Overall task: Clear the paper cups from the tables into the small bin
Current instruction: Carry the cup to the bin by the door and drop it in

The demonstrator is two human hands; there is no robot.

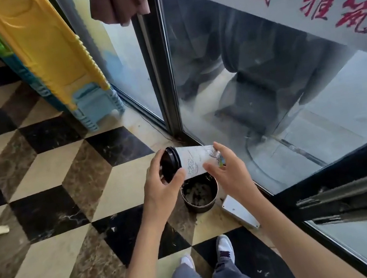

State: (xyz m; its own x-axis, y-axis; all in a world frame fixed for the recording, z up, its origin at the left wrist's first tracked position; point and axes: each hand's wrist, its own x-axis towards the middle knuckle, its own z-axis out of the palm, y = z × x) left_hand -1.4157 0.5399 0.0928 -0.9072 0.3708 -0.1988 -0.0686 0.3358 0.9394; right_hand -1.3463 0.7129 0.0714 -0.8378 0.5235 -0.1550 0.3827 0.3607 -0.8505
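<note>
A white paper cup (194, 161) with a blue line drawing and a black lid (169, 164) lies on its side in the air, held between both hands. My left hand (161, 186) grips the lid end and my right hand (228, 172) holds the bottom end. Right below the cup, a small round dark bin (200, 195) stands on the floor next to the glass wall, with dark scraps inside it.
The floor is a black, beige and brown cube-pattern tile. A glass wall with a black frame (161, 69) and red lettering runs along the right. Folded yellow, green and blue plastic items (55, 58) lean at the upper left. A white flat device (238, 211) lies beside the bin.
</note>
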